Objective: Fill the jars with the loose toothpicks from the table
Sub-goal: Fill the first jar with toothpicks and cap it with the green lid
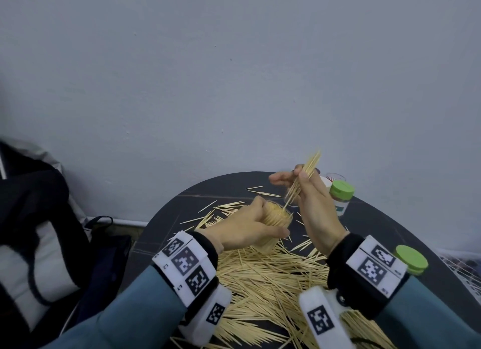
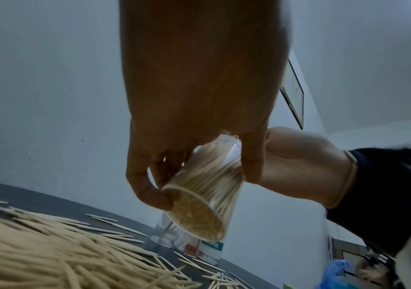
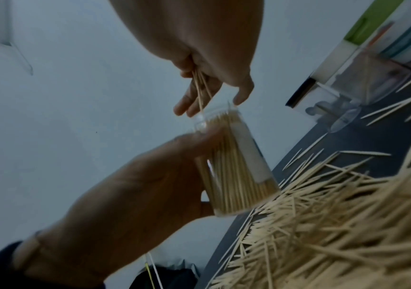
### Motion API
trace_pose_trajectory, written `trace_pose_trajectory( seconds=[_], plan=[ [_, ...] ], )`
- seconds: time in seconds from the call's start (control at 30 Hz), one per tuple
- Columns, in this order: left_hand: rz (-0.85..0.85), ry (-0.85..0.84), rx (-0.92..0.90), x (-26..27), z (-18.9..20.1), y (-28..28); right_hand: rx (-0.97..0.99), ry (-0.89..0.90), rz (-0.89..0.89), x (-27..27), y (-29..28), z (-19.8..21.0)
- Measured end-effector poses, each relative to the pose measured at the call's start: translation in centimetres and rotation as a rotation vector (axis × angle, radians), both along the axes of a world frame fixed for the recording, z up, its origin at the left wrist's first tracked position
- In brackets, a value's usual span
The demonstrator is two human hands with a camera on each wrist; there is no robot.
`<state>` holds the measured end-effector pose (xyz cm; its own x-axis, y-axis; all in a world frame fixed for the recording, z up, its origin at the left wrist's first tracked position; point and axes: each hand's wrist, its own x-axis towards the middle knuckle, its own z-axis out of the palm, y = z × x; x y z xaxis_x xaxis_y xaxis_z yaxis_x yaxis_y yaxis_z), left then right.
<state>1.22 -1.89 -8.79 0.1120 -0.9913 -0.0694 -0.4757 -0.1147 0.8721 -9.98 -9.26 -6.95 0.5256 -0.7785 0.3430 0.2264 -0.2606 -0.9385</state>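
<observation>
Left hand (image 1: 244, 229) grips tilted jar (image 1: 274, 225) | right hand (image 1: 312, 205) pinches toothpicks (image 1: 303, 179)

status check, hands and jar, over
Left hand holds packed jar tilted. Right hand pinches toothpick bunch at its mouth. Big loose pile left on table. Nothing blocking.

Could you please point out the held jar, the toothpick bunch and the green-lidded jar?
held jar (image 3: 234, 170): right wrist view, clear side wall.
toothpick bunch (image 1: 303, 182): head view, mid-bunch.
green-lidded jar (image 1: 341, 190): head view, green lid.
</observation>
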Motion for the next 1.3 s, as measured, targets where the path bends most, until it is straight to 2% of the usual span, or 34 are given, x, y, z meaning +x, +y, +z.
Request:
trace_pose_trajectory(
  seconds=[0.1,0.3,0.43,0.6,0.83,1.03,1.3],
  plan=[
    [0.035,0.009,-0.06,0.0,0.1,0.0,-0.044,0.08,0.007,0.1,0.5,-1.0],
    [0.081,-0.029,-0.113,0.1,0.2,0.1,0.15,0.158,0.086,-0.1,1.1,-1.8],
    [0.066,-0.027,-0.097,0.1,0.1,0.0,0.11,0.164,0.087,-0.7,0.8,-0.6],
    [-0.014,0.079,-0.136,-0.2,0.4,0.3,0.132,0.083,0.137,-0.9,0.8,0.0],
    [0.024,0.007,-0.09,-0.2,0.4,0.3,0.082,0.209,0.12,-1.2,0.3,-0.4],
    [0.016,0.01,-0.069,-0.3,0.4,0.4,-0.013,0.211,0.051,-1.2,0.0,0.0],
    [0.029,0.007,-0.069,-0.3,0.4,0.3,0.007,0.217,0.114,-1.2,-0.4,-0.7]
  ],
)
